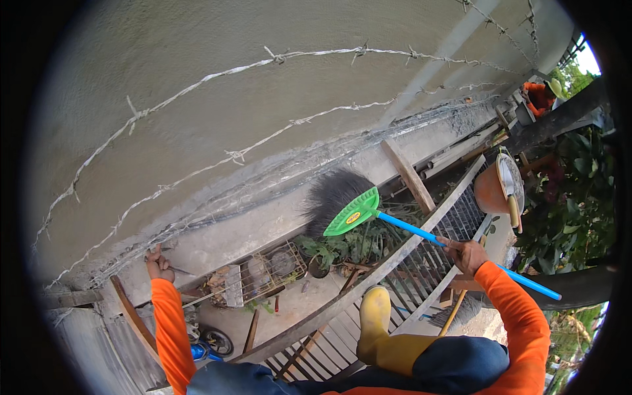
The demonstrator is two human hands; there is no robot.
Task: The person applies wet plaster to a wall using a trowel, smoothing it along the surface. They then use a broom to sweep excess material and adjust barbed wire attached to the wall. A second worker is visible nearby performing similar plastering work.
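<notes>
Right hand (465,255): closed in a fist around the blue handle (408,226) of a broom (355,210). Handle runs out both sides of the grip: butt end off to the right, green head ahead and left of the fist. Black bristles (334,194) fan out past the head, between the two hands but farther ahead. They overlap the concrete ledge (263,220) as I see it; can't confirm contact.

Left hand (158,265): out at far left, fingers bent, at the ledge near the foot of the grey wall (230,36). Something thin sticks out just beside it. Can't tell whether that's gripped or the hand is only braced.

Ahead of both hands: barbed wire (217,76) strung along the wall.

Between the hands, lower down: green plants (359,247) and a wire rack (289,261), the rack nearer the left. Small wheel (216,342) below, just right of the left forearm.

Right-hand side: yellow boot (374,319) left of the fist and nearer the body, over a slatted frame (332,304). Orange-brown bucket (487,191) beyond the fist, wood-handled tool (513,209) at its rim. Co-worker (541,99) in orange farther past that.
</notes>
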